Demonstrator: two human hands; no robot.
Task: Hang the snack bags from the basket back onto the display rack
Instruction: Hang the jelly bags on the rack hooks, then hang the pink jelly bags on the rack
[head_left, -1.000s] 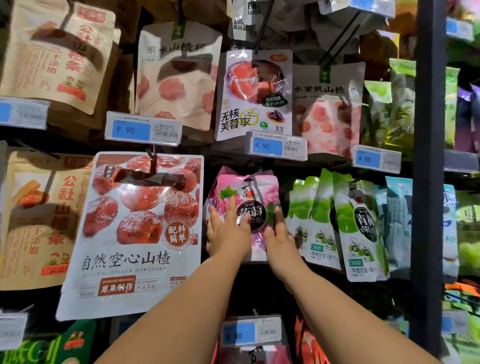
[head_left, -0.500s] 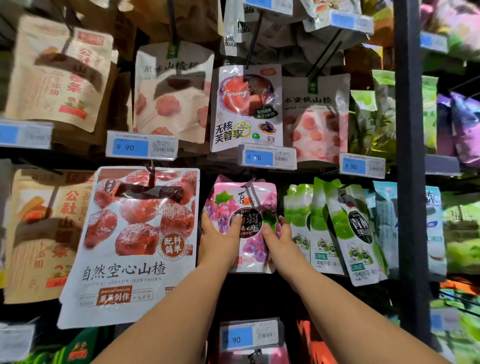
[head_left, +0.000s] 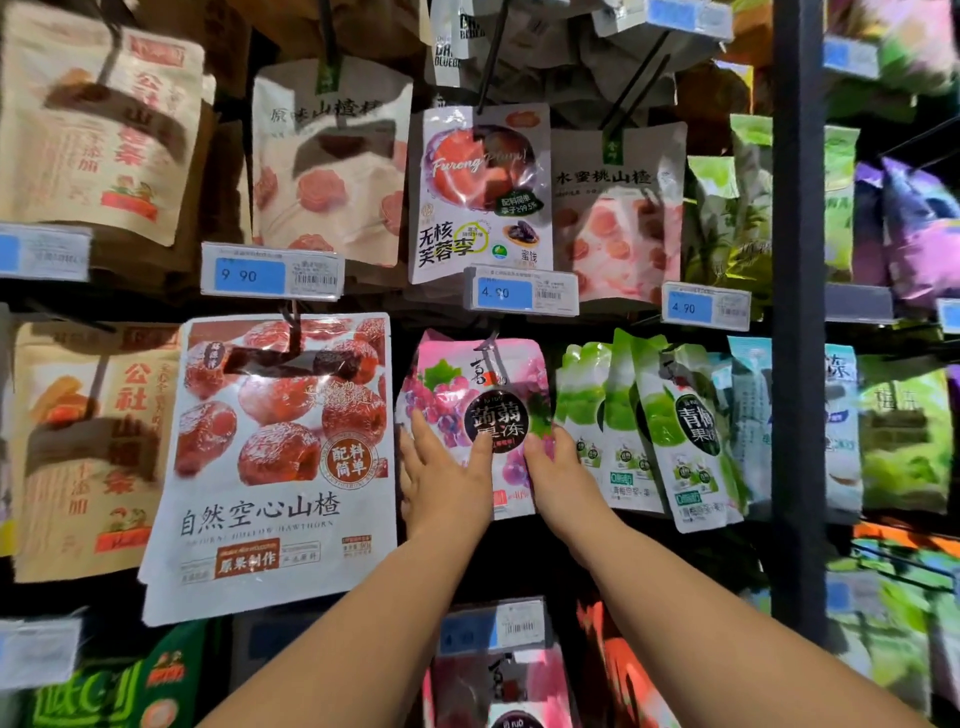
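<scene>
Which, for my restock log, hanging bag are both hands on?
The pink grape bag with the round black label, between the big hawthorn bag and the green bags; left hand and right hand touch it.
</scene>
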